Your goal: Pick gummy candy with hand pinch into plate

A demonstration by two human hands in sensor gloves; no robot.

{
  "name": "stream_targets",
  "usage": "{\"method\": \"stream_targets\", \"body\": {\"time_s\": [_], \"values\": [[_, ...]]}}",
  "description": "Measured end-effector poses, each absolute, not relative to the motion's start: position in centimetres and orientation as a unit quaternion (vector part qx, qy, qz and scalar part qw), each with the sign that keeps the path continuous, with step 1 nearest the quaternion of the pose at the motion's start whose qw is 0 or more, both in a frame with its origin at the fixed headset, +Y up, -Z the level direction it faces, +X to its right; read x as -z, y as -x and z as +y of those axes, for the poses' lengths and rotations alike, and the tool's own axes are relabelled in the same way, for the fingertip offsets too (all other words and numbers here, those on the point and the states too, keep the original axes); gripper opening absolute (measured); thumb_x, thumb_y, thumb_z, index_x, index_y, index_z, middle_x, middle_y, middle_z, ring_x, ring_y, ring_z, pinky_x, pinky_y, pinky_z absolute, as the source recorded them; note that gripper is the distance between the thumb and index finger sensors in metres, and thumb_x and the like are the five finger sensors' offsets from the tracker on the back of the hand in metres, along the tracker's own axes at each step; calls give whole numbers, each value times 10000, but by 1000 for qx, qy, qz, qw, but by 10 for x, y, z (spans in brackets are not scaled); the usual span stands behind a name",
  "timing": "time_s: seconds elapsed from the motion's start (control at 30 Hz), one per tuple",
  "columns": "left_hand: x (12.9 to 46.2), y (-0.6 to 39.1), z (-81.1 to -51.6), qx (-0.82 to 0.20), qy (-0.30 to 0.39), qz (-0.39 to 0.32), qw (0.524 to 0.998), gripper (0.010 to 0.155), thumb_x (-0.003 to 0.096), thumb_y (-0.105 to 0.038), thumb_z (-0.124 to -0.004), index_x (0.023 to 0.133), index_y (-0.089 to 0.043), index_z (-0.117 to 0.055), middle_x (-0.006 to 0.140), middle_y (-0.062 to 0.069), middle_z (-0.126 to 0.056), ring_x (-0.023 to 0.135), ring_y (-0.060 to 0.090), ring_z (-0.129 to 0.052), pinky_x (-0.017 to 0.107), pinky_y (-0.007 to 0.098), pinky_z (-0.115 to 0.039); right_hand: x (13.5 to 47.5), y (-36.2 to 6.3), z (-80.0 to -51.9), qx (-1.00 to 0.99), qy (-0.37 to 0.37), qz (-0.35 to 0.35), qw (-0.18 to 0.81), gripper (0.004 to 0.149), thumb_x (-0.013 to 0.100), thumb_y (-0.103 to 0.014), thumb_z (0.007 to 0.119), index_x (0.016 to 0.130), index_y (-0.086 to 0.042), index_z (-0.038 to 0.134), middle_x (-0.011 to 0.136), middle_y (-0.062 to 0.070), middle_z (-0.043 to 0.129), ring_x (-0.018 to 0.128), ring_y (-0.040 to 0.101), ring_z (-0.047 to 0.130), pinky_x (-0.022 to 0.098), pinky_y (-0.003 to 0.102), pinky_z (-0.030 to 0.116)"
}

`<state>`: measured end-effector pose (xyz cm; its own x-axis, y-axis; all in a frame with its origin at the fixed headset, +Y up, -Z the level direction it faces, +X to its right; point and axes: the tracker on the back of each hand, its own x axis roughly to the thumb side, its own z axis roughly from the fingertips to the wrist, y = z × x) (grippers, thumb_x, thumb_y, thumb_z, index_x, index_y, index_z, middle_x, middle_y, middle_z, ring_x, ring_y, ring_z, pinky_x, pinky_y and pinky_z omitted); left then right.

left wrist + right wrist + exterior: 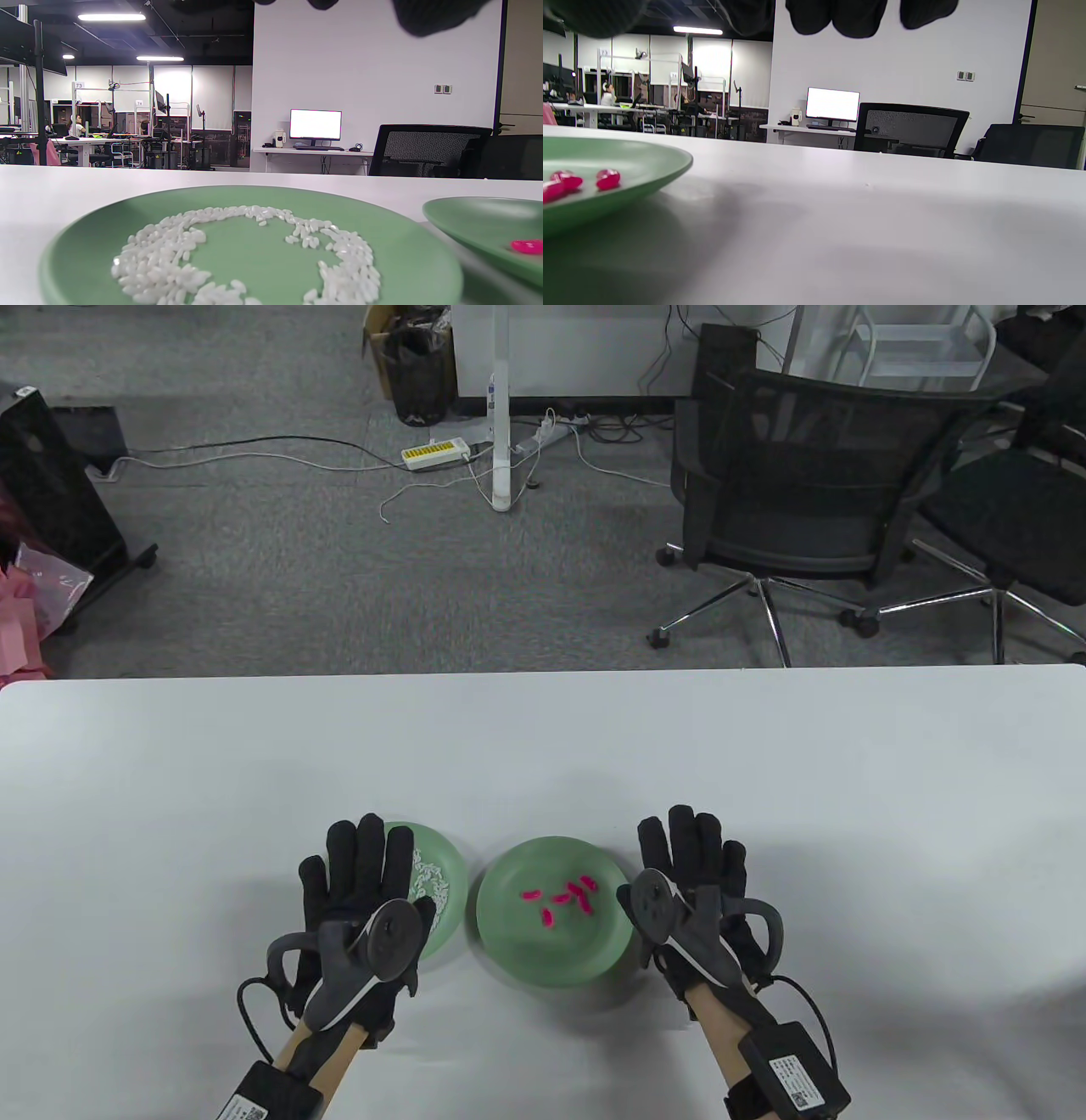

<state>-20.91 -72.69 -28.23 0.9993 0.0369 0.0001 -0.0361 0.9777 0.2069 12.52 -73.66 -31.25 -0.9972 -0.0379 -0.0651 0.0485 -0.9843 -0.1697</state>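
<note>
Two green plates sit side by side near the table's front. The right plate (pixel 509 937) holds several pink gummy candies (pixel 567 897). The left plate (pixel 450 865) holds white rice grains (pixel 428 878). My left hand (pixel 361 869) lies flat with fingers stretched out over the left plate's near-left part and holds nothing. My right hand (pixel 691 853) lies flat with fingers stretched out just right of the right plate and holds nothing. In the left wrist view the rice (pixel 237 250) lies in a ring on the plate (pixel 407 258). In the right wrist view candies (pixel 606 178) show on the plate's rim side (pixel 666 163).
The white table (pixel 764 763) stretches wide around the plates. Beyond its far edge stand black office chairs (pixel 797 500) on grey carpet, with cables and a power strip (pixel 434 454).
</note>
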Motion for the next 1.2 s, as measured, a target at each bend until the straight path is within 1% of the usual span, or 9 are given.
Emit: {"method": "stream_targets", "body": {"time_s": [0.1,0.33,1.2], "values": [[283,209,-728,-16,-103,2,995,815,433,-612,-666,1123,-361,-313,1210,-33,-237,1168,331,-234,796,609,-316,314,-125,-739,996,-33,77,25,829,328,-655,675,1068,-386,416,1204,-5,346,1122,349,411,783,593,420],[285,211,-730,-16,-99,5,995,815,435,-613,-664,1124,-360,-308,1210,-36,-228,1168,330,-224,796,610,-310,313,-123,-740,996,-31,83,31,827,327,-655,673,1066,-385,418,1203,-7,338,1122,347,404,784,589,416],[289,214,-736,-21,-87,11,996,835,433,-620,-656,1122,-347,-270,1209,-37,-218,1167,326,-216,796,607,-307,310,-122,-744,996,-28,80,32,847,326,-656,669,1069,-365,386,1199,2,354,1121,333,406,782,576,409]]}}
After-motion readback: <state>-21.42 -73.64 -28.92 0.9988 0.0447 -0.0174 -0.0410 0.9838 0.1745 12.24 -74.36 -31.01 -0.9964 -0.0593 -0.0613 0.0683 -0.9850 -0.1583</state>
